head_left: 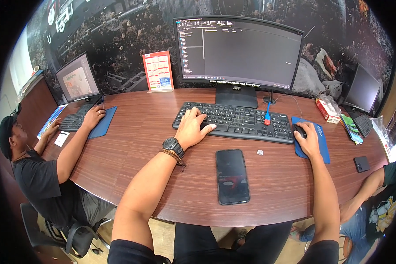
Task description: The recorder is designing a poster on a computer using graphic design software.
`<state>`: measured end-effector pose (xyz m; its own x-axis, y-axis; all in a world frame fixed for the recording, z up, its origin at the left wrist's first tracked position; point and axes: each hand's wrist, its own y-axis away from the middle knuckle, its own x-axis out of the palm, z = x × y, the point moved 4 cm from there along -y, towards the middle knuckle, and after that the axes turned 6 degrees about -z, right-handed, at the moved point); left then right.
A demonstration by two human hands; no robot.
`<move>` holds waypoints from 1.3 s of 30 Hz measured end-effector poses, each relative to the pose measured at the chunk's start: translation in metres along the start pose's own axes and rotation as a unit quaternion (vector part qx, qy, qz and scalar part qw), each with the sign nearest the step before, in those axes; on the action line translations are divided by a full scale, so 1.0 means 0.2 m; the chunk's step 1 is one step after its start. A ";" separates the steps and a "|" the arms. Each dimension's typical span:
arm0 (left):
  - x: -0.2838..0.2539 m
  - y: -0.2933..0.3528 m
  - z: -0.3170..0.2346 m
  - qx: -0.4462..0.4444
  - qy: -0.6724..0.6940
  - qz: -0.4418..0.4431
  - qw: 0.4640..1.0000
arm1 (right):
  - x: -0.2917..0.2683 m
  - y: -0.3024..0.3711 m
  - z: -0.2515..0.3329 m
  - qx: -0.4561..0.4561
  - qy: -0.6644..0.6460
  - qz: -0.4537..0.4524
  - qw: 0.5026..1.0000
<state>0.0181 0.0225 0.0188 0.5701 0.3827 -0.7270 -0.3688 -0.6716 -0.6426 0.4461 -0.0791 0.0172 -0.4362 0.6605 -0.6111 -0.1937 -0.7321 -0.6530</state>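
Note:
My left hand [191, 129] rests on the left end of a black keyboard [237, 121], fingers extended over the keys and thumb out to the side. A dark watch [173, 145] and a beaded bracelet circle that wrist. Over on the right, my right hand [309, 139] curls around a black computer mouse [300, 130] on a blue mouse pad [322, 147]. Behind the keyboard stands a large monitor [251, 53] showing a dark file window. A blue cable with a red plug [267, 119] lies across the keys on the right.
A black phone [232, 177] lies face up nearer me, with a small white piece [260, 152] beside it. A red and white calendar [159, 71] stands left of the monitor. At left, another person [39, 167] works at a computer; a second person [383, 198] sits at right, near a box [328, 110].

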 end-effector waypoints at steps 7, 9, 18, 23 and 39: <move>0.00 0.00 0.01 0.000 0.002 0.003 1.000 | 0.00 0.00 0.01 0.006 0.006 0.005 1.000; 0.00 0.00 0.01 0.000 0.001 0.001 1.000 | 0.00 -0.01 0.02 0.008 0.006 0.006 1.000; 0.01 -0.01 0.00 0.002 0.000 0.000 1.000 | -0.01 0.00 0.00 0.010 0.013 0.002 1.000; -0.01 0.00 0.00 0.009 0.005 -0.008 1.000 | 0.00 0.00 0.00 0.003 0.032 -0.018 0.999; 0.00 0.00 0.01 0.017 0.003 -0.012 1.000 | -0.01 0.00 -0.01 0.049 0.063 -0.023 0.997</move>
<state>0.0174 0.0242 0.0185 0.5838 0.3936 -0.7101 -0.3805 -0.6401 -0.6675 0.4492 -0.0800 0.0176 -0.3132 0.7046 -0.6368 -0.2978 -0.7096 -0.6386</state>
